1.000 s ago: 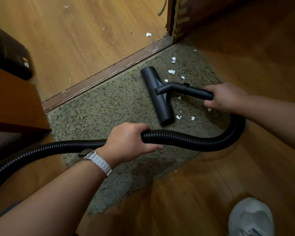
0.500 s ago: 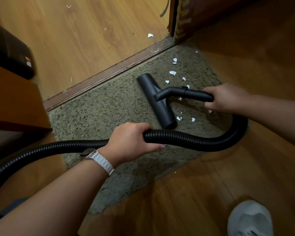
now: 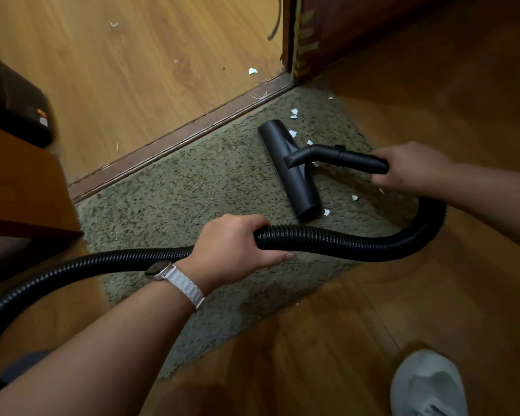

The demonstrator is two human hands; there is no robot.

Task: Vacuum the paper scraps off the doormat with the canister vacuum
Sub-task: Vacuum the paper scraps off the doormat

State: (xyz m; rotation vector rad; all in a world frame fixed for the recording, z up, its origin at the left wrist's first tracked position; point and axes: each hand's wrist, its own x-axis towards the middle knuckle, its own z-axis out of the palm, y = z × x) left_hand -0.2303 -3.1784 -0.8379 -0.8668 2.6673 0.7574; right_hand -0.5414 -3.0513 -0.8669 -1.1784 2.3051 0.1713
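- I see the left hand point(image 3: 233, 246) palm-down, fingers wrapped around the hose point(image 3: 342, 240).
- The right hand point(image 3: 409, 166) grips the nozzle point(image 3: 291, 172) tube, fingers curled, over the doormat point(image 3: 192, 187).

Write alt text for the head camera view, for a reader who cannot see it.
A person's right hand steers a black vacuum nozzle across a green doormat strewn with white paper scraps, while the left hand holds the ribbed hose. Wooden floor surrounds the mat.
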